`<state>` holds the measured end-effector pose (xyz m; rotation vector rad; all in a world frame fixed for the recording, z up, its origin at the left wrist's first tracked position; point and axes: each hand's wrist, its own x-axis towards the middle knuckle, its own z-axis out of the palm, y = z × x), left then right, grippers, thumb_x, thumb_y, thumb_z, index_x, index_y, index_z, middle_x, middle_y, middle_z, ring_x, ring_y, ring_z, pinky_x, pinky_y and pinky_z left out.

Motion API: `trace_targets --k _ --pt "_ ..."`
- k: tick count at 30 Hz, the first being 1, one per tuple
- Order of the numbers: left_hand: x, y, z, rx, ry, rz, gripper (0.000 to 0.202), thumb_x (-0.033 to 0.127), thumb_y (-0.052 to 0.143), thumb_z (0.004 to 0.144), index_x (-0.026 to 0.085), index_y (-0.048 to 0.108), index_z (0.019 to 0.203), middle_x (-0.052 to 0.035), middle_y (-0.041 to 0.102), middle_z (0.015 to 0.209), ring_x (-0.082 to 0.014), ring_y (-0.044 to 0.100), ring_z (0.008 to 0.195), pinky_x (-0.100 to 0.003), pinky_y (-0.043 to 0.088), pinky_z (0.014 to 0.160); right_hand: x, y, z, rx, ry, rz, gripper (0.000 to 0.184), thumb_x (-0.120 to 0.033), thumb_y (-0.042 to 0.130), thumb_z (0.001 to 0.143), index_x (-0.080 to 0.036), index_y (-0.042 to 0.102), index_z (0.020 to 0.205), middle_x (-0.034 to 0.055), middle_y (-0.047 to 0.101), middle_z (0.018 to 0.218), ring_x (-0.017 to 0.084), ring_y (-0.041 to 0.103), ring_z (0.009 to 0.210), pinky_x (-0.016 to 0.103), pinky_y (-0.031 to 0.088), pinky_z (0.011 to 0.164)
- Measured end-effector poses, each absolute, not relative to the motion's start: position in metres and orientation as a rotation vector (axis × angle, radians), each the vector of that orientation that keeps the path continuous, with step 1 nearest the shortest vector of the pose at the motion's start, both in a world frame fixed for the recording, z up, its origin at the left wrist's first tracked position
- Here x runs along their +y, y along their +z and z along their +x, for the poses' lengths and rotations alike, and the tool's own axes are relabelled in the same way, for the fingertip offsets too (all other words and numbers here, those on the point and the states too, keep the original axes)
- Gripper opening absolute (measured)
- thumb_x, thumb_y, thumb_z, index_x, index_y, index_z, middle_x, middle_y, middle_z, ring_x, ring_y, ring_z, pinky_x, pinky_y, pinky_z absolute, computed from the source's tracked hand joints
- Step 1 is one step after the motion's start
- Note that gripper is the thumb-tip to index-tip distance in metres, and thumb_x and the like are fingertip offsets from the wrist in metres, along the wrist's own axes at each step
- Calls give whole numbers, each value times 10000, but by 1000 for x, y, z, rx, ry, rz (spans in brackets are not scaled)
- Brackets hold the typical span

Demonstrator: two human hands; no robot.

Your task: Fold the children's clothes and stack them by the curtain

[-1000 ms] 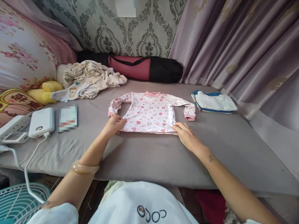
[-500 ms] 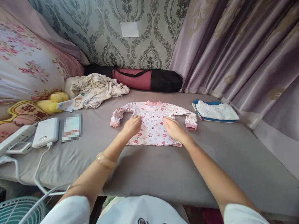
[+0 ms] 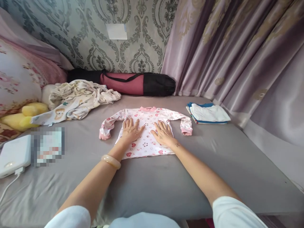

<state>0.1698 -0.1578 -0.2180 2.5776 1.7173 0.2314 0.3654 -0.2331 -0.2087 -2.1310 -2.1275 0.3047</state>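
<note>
A small long-sleeved shirt [image 3: 145, 144], white with pink hearts and flowers and a pink collar, lies spread flat with its collar away from me. My left hand [image 3: 132, 130] rests palm down on the left side of its body, fingers spread. On the right side of the body lies my right hand [image 3: 163, 134], flat as well, with its fingers apart. Both sleeves stretch outward and bend down toward their pink cuffs. A pale bangle [image 3: 111, 161] circles my left wrist.
Folded white and blue clothes [image 3: 209, 113] sit to the right. Crumpled printed clothing [image 3: 80, 98] lies at the back left, near a yellow plush toy [image 3: 23, 117]. A white power bank [image 3: 16, 155] with a cable is at the left. A pink and black rolled bag [image 3: 135, 84] lines the wall.
Both hands went from curled fingers at the shirt's sides to lying flat with spread fingers on its body. The view has shifted to the right.
</note>
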Motion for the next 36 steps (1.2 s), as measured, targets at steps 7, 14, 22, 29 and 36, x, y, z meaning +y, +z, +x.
trace_targets --k 7,14,22,29,36 --pt "-157 -207 176 1737 24 2620 699 621 236 912 186 375 1441 -208 354 1473 -391 305 1360 -521 192 1089 -239 -184 413 -1998 333 -2019 448 -408 391 941 -148 608 1235 137 491 1413 235 458 1291 317 331 1053" --pt "-133 -176 190 1619 -147 2630 477 542 409 890 186 611 1135 -171 583 1194 -355 521 1128 -498 377 946 -254 -166 516 -1098 342 -2633 423 -501 482 866 -140 688 786 129 690 709 216 659 697 252 429 566" --pt "-100 -190 280 981 291 2725 307 152 451 875 151 608 1139 -118 614 1209 -205 549 1160 -318 406 1032 -243 -175 524 -980 654 -2505 258 -310 604 784 -148 621 584 -13 473 356 97 422 309 203 293 385" --pt "-98 -220 319 1020 403 2695 401 296 365 953 113 511 1279 -194 408 1458 -318 329 1380 -526 279 1114 -236 -143 532 -1000 312 -2379 297 -274 452 881 -184 688 1037 50 692 696 142 623 547 215 433 534" --pt "-85 -210 302 1001 334 2682 332 333 412 943 188 609 1169 -97 563 1337 -210 494 1257 -333 365 1069 -247 -153 524 -993 -56 -2632 370 -216 411 889 -115 620 1177 202 688 1007 297 649 995 367 462 832"
